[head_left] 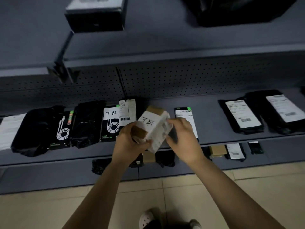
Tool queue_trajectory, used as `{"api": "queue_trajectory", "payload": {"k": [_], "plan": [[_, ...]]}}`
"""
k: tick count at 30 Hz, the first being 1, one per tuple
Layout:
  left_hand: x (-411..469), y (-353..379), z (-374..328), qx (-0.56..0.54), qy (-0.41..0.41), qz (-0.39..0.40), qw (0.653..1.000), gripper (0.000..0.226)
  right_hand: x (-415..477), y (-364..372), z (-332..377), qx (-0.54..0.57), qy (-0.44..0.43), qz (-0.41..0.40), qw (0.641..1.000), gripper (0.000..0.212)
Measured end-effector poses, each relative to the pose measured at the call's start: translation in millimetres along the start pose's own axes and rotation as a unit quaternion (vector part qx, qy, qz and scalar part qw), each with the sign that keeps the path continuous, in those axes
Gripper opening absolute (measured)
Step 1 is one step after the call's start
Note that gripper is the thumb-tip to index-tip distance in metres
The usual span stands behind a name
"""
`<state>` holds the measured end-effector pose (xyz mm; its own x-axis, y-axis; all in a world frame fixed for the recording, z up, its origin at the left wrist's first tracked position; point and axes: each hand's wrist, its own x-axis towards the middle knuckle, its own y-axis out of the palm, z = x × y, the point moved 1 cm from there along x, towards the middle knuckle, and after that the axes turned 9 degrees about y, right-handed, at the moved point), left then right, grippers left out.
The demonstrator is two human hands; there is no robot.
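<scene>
1. I count one small brown cardboard box (153, 128). A white label with handwritten marks is wrapped round its middle. It is held tilted in the air over the front edge of the middle grey metal shelf (214, 124).
2. The left hand (130, 142) grips the near, lower end of the cardboard box, with its fingers curled round it.
3. The right hand (183, 138) holds the box's right side, fingertips on the upper edge and thumb lower down. So I have both hands closed on the one box.
4. On that shelf I count two black cable packs printed with a white coiled cable. One is the plain cable pack (63, 129), and the stickered cable pack (110, 124) has a handwritten white sticker.
5. At the right end, two black plastic mailer bags with white shipping labels lie side by side: the inner mailer (242, 114) and the outer mailer (280, 109).
6. One flat black labelled pack (186, 116) lies just behind the right hand.
7. On the lower shelf I make out two plain brown cartons, the left carton (148, 157) and the right carton (217, 151).
8. One white clog (146, 219) shows on the tiled floor.
</scene>
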<state>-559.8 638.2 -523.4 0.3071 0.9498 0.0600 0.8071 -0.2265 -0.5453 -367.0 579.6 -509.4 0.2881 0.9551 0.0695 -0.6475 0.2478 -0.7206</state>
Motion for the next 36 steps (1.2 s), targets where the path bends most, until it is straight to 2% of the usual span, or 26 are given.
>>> {"api": "queue_trajectory", "payload": {"k": [2,4,8,12,15,17,19,20,22,24,26,28,30,36], "plan": [[-1,-12,-15,0.080,0.045,0.060,0.994,0.087,1,-12,10,-0.075,-0.090,0.018,0.993,0.058],[-4,-21,-28,0.125,0.095,0.117,0.981,0.091,2,-19,15,-0.142,-0.137,0.089,0.976,0.073],[-17,-38,-47,0.157,0.165,0.209,0.951,0.098,-4,-26,24,-0.209,-0.127,0.255,0.936,0.097],[-29,-48,-52,0.148,0.196,0.225,0.943,0.100,-12,-31,30,-0.149,-0.095,0.271,0.946,0.103],[-38,-51,-48,0.160,0.221,0.171,0.947,0.075,-25,-33,28,-0.082,0.019,0.242,0.967,0.093],[-43,-52,-46,0.186,0.248,0.100,0.945,0.058,-37,-38,32,0.040,0.128,0.192,0.972,0.066],[-49,-50,-49,0.223,0.267,0.061,0.935,0.046,-51,-45,38,0.166,0.230,0.162,0.945,0.044],[-52,-49,-50,0.240,0.273,0.052,0.930,0.042,-57,-49,39,0.208,0.274,0.151,0.927,0.041],[-57,-48,-52,0.268,0.286,0.044,0.919,0.035,-68,-55,39,0.272,0.325,0.123,0.897,0.047],[-61,-49,-55,0.287,0.306,0.043,0.907,0.023,-78,-63,39,0.300,0.350,0.090,0.883,0.054],[-64,-49,-61,0.297,0.317,0.062,0.898,0.030,-86,-71,39,0.320,0.375,0.062,0.868,0.062],[-65,-47,-67,0.303,0.322,0.071,0.894,0.026,-93,-79,38,0.349,0.378,0.047,0.856,0.067],[-66,-43,-74,0.305,0.332,0.065,0.890,0.016,-98,-87,38,0.367,0.370,0.036,0.853,0.073],[-75,-35,-108,0.309,0.367,0.060,0.875,0.018,-115,-117,27,0.391,0.352,-0.001,0.850,0.074]]}}
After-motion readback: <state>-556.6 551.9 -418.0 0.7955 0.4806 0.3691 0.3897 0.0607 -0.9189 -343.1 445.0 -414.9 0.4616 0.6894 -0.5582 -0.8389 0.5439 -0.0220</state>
